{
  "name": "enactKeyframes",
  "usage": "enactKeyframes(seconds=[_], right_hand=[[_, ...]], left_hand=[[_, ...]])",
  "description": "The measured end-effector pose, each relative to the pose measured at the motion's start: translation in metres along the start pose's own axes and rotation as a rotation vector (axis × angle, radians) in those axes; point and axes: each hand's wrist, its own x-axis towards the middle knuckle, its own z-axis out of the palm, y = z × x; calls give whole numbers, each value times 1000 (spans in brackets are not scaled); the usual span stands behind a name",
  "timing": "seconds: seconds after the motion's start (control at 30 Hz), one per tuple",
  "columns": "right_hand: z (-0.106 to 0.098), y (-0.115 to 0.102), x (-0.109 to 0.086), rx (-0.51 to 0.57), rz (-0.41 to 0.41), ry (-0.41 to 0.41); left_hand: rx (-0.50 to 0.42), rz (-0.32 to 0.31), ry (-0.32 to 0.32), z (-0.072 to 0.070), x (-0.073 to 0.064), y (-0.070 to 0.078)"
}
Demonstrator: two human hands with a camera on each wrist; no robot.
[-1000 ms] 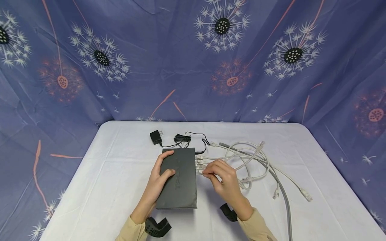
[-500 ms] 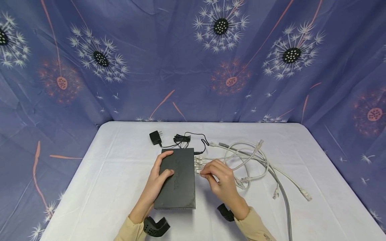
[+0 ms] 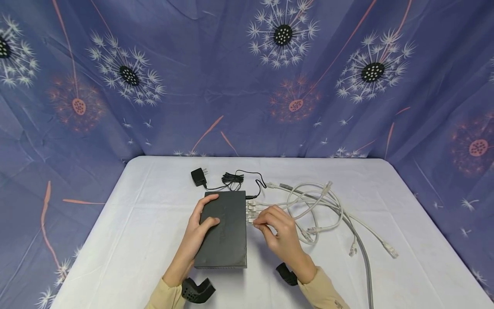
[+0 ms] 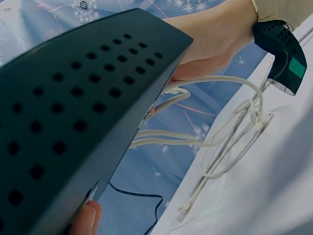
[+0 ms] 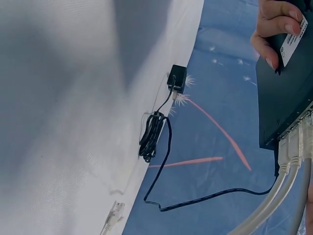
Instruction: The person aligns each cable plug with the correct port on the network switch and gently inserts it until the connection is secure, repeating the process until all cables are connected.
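Observation:
A dark grey network switch [image 3: 224,231] is held off the white table by my left hand [image 3: 193,236]. The thumb lies on its top, and the other fingers [image 5: 279,24] grip the underside beside a white label. Several network cable plugs [image 5: 288,149] sit in the row of ports along its right side. At the nearest of these plugs, my right hand [image 3: 281,234] pinches a clear plug [image 3: 251,220] between thumb and forefinger. Those fingertips partly hide it, so how deep it sits cannot be seen. In the left wrist view the switch's vented side [image 4: 78,93] fills much of the picture.
A black power adapter [image 3: 198,177] and its bundled cord [image 3: 233,177] lie behind the switch, the cord running to the switch's far right corner. Looped pale network cables [image 3: 335,214] with loose plugs and a thicker grey cable [image 3: 364,257] spread over the table's right side.
The switch and both hands have drifted slightly left together, and the lettering on its top has faded from sight. My right hand keeps its pinch at the same plug.

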Motion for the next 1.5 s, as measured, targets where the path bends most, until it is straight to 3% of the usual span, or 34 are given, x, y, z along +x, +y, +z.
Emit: enactKeyframes(seconds=[0.37, 0.7, 0.9, 1.13, 1.5], right_hand=[[-3, -1, -5, -11, 76, -32], [-15, -2, -8, 43, 166, -27], [-29, 3, -10, 28, 197, -5], [-51, 7, -13, -31, 288, -15], [-75, -14, -1, -115, 332, 6]], left_hand=[[-21, -18, 22, 1, 1, -3], [-24, -19, 34, 0, 3, -6], [-25, -25, 35, 0, 3, -5], [-41, -38, 35, -1, 4, -6], [-45, -32, 42, -1, 4, -7]])
